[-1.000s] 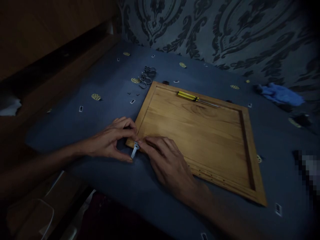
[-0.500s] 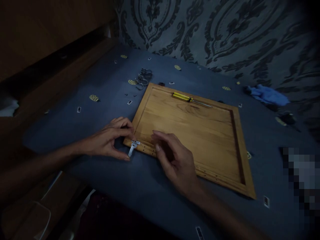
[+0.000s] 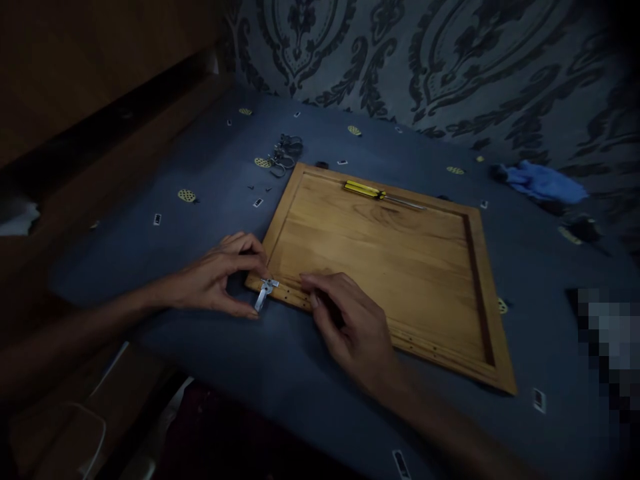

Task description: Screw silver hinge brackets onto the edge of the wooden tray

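Note:
My left hand [image 3: 223, 273] grips a metal cabinet hinge [image 3: 265, 292] at its two ends, between thumb and fingertips. The hinge lies at the near left corner of a framed wooden cabinet door [image 3: 370, 260], its arm reaching past the door's edge. Over the near rail of the door, just right of the hinge, is my right hand [image 3: 350, 320]. Its fingers are curled, with thumb and index tips close together; anything between them is hidden. Small dark holes show in the rail beside the hinge. A yellow and black screwdriver [image 3: 367, 191] rests along the door's far side.
Several metal hinges [image 3: 286, 152] and two small screws [image 3: 259, 189] lie past the door's far left corner. A blue cloth [image 3: 545, 183] is at the back right, by the patterned wall. Wooden furniture [image 3: 150, 140] borders the blue-covered surface on the left.
My right thumb and index finger have come closer together. The left hand still grips the hinge at the corner. The view has shifted slightly.

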### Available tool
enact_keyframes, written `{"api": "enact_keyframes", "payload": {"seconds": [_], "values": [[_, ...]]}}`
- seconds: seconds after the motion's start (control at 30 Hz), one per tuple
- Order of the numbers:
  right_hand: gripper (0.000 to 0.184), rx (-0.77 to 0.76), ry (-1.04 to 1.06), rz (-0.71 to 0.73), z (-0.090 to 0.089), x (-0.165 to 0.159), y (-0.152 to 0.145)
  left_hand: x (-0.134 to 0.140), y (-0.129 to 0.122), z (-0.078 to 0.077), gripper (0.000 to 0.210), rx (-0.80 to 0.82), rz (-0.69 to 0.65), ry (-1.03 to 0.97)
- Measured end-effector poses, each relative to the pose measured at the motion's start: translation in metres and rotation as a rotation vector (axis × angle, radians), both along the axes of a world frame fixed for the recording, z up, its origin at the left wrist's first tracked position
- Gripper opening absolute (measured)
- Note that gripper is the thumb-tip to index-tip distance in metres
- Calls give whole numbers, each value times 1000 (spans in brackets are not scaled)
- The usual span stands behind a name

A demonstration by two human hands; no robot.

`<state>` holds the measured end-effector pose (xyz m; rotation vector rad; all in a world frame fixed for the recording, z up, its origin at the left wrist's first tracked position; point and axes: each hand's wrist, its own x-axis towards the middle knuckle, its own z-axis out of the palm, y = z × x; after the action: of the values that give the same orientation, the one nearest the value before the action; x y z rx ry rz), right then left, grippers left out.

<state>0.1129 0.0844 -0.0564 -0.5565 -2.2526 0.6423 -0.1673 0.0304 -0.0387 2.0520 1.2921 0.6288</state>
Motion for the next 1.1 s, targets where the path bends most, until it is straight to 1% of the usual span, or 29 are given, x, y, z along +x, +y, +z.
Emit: {"api": "enact_keyframes", "payload": {"seconds": [0.2,0.37,0.6,0.73,0.83,1.1], "values": [[32,38,-16,28,0,1,0,1,0,0,51,3,14,-6],[37,22,-28,28,0,1,0,2,-1,2,50,-34,18,6],[32,54,-28,33,-1,0,0,2,0,0,49,8,20,-13],[35,53,-29,31,-2,0,0,2,0,4,48,-42,22,18],[33,63,-25,32,-2,0,0,2,0,5,49,-34,23,9],[30,69,-36,33,-2,0,-1,2,0,2,50,-4,17,-18]]}}
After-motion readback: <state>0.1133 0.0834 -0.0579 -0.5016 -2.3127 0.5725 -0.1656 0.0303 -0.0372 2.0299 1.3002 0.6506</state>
